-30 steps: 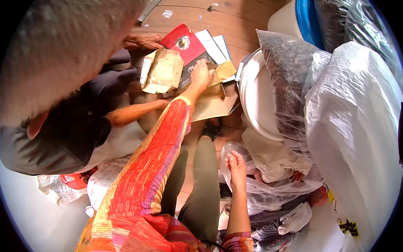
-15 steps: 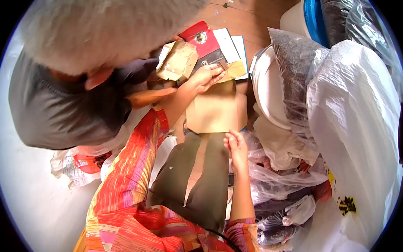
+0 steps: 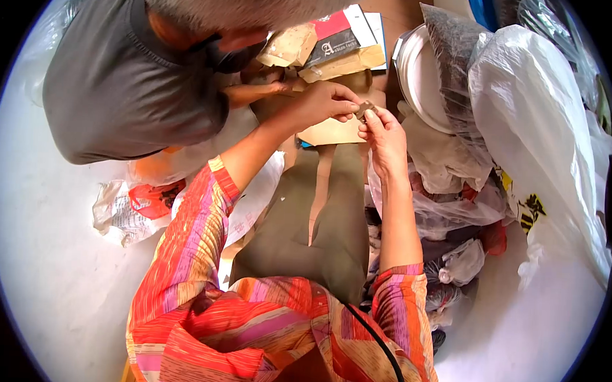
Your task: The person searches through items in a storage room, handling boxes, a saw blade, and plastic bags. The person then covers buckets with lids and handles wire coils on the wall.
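Note:
Both hands meet above a tan cardboard sheet (image 3: 331, 132) that lies across the knees. Between their fingertips is a small flat grey-brown piece (image 3: 367, 111), its kind too small to make out. My left hand (image 3: 328, 103) pinches it from the left, thumb and fingers together. From the right, my right hand (image 3: 387, 136) grips its other side. Just beyond the hands lies a yellowish folded paper (image 3: 344, 63), with a dark printed cover (image 3: 332, 46) behind it. A crumpled brown paper packet (image 3: 289, 45) sits farther left.
Close on the left, another person in a dark shirt (image 3: 138, 84) leans in, one hand (image 3: 272, 87) near the papers. On the right stand stacked white lids (image 3: 424, 80), a dark-filled plastic bag (image 3: 448, 68) and a large white bag (image 3: 535, 98). A red-and-white bag (image 3: 154, 199) lies left.
My right hand has risen from the cardboard's near edge to join my left hand at the small piece. My left hand has drawn back from the folded paper. The camera view has shifted.

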The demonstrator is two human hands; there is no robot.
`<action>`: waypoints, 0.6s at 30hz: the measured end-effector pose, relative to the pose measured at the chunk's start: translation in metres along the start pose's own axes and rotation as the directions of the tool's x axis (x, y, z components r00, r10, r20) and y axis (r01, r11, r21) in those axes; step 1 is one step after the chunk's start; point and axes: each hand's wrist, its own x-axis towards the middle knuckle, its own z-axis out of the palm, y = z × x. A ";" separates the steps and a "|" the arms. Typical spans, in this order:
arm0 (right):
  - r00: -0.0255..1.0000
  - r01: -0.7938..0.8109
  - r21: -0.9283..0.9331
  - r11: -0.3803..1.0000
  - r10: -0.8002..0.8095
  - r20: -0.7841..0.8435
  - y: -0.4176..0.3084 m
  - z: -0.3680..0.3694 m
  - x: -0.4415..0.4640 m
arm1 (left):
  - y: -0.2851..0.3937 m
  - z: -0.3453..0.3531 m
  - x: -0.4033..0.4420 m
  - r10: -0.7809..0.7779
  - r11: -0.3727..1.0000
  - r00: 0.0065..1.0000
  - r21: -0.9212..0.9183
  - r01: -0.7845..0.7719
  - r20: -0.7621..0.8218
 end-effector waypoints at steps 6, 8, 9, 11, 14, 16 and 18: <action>0.999 -0.004 0.194 0.981 0.011 -0.036 -0.002 0.009 -0.023 | 0.001 0.002 -0.031 -0.001 0.860 0.995 -0.507 0.054 0.105; 0.998 -0.032 0.232 0.972 0.043 -0.041 -0.002 0.011 -0.029 | 0.007 0.006 -0.042 -0.021 0.851 0.997 -0.522 0.055 0.072; 0.998 -0.035 0.236 0.971 0.047 -0.045 0.001 0.011 -0.032 | 0.004 0.009 -0.046 -0.039 0.881 0.998 -0.470 0.055 0.042; 0.997 -0.049 0.214 0.976 0.060 -0.044 0.001 0.020 -0.040 | 0.003 0.011 -0.055 -0.023 0.959 1.000 -0.283 0.021 -0.001; 1.000 -0.030 -0.026 0.999 0.030 0.006 0.012 0.024 -0.049 | -0.004 0.013 -0.066 0.099 0.995 0.995 -0.033 -0.098 0.028; 0.999 -0.034 -0.065 0.997 0.033 -0.021 0.021 0.031 -0.052 | -0.013 0.014 -0.068 -0.040 0.967 0.990 0.246 0.073 -0.139; 0.999 -0.047 -0.045 0.998 0.047 0.000 0.030 0.031 -0.055 | -0.006 0.016 -0.083 0.001 0.984 0.990 0.179 0.025 -0.144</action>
